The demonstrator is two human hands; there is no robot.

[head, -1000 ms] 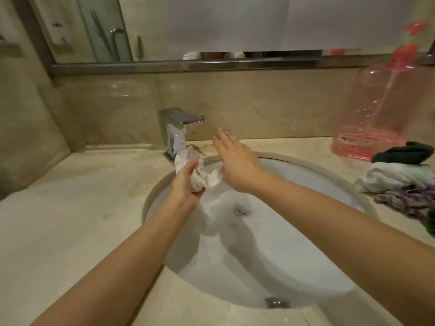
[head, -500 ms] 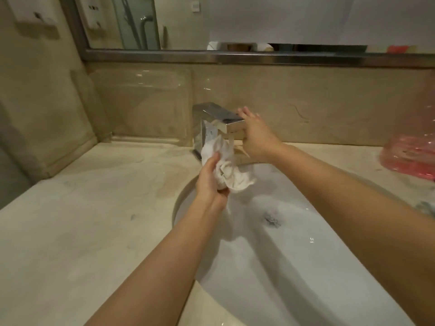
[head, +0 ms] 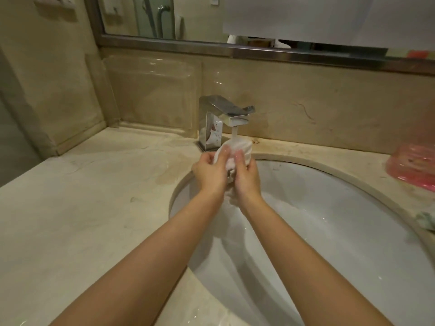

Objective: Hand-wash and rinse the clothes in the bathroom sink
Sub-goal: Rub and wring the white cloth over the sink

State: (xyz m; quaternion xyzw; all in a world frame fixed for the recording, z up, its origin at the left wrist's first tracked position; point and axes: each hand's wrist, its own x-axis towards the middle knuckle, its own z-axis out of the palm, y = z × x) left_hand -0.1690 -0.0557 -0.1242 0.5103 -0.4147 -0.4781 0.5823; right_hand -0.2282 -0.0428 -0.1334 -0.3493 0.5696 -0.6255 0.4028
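While water runs down from the shiny tap (head: 224, 114) near the middle of the frame, both hands hold a small white cloth (head: 237, 149) right under the stream. The left hand (head: 210, 171) curls its fingers around the left side of the cloth, and the right hand (head: 247, 175) curls around the right side, so both hands have a tight grip on it. The cloth is bunched up into a wet ball, and a bit of it hangs down between the two hands. Both hands are above the back edge of the white sink (head: 329, 220), which fills the lower right of the frame. The tan counter (head: 82, 196) spreads out on the left. At the right edge sits a pink plastic tub (head: 414, 165), and lower down a bit of pale cloth (head: 427, 220) peeks in beside the sink. A mirror (head: 164, 17) runs along the top.
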